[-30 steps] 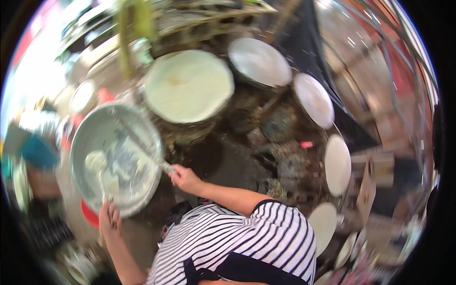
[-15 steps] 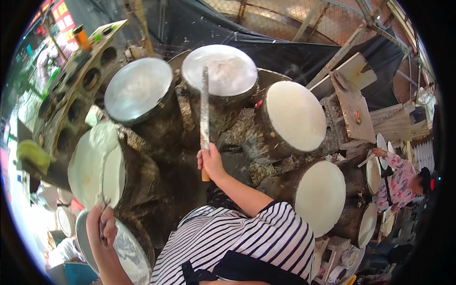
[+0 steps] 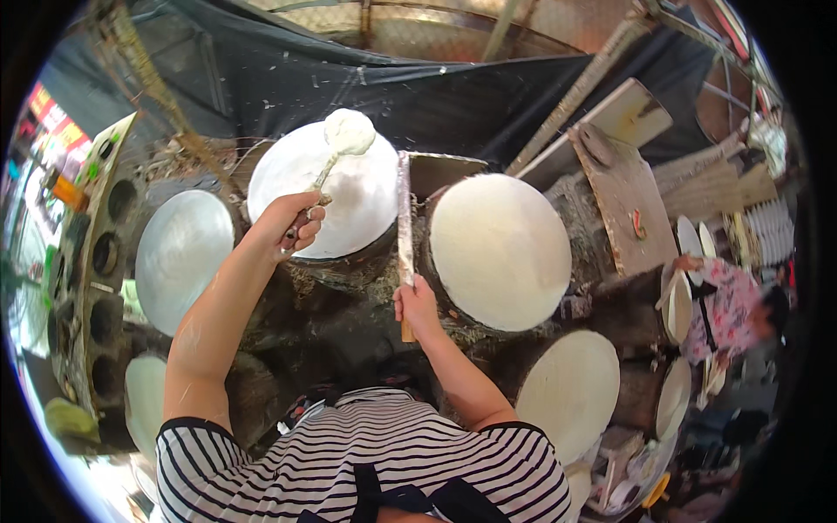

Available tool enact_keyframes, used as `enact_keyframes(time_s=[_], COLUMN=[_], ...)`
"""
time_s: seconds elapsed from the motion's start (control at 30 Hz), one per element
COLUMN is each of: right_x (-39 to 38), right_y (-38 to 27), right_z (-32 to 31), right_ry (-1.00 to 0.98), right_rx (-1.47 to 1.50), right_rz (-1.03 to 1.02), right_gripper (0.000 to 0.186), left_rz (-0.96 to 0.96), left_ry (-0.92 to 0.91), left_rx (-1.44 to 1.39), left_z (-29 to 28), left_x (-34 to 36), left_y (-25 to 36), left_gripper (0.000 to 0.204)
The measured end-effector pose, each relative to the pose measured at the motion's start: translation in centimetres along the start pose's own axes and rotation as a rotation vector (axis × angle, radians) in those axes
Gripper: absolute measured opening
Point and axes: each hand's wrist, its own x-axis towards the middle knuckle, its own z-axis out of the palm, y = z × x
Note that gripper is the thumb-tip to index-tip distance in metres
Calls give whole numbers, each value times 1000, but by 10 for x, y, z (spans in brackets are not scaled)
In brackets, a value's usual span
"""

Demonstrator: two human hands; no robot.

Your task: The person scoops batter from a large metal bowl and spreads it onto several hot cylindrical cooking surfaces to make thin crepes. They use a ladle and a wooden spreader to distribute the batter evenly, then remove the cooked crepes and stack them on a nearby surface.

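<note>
My left hand (image 3: 295,225) is closed round the handle of a ladle (image 3: 350,132), whose bowl is full of thick, pale batter. The ladle hangs over the far side of a round, whitish griddle (image 3: 283,179) with a greyish middle. My right hand (image 3: 417,305) grips the wooden handle of a long, flat spatula (image 3: 404,209), its batter-smeared blade held upright between that griddle and the one on its right. That right-hand griddle (image 3: 501,248) has an even, cream-coloured layer across it. To the left is a greyish-white griddle (image 3: 185,257).
Another cream-coated griddle (image 3: 571,397) stands at near right, and a pale one (image 3: 145,392) at near left. A block with round holes (image 3: 105,253) runs along the left. A board (image 3: 628,200) leans at right; beyond, a person in a pink patterned top (image 3: 731,305) works at other griddles.
My left hand and the ladle have swung from the griddle at near left to the far middle one. The spatula in my right hand stays upright. The view has turned leftward.
</note>
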Motion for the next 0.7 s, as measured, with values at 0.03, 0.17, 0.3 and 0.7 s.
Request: enact_keyframes(time_s=[0.03, 0.17, 0.3, 0.7], right_x=[6, 9, 10, 52], right_y=[3, 2, 4, 80], right_z=[1, 18, 33, 50], right_ry=[2, 70, 121, 290], right_rx=[20, 1, -31, -369], right_rz=[-9, 5, 25, -265], right_gripper=[6, 17, 21, 23], left_rz=[-4, -5, 75, 634], left_ry=[-10, 73, 46, 336], left_rx=[76, 450, 662, 1514], left_z=[-1, -4, -14, -45], left_x=[21, 69, 99, 105], left_y=[-2, -20, -44, -86], left_gripper=[25, 29, 23, 38])
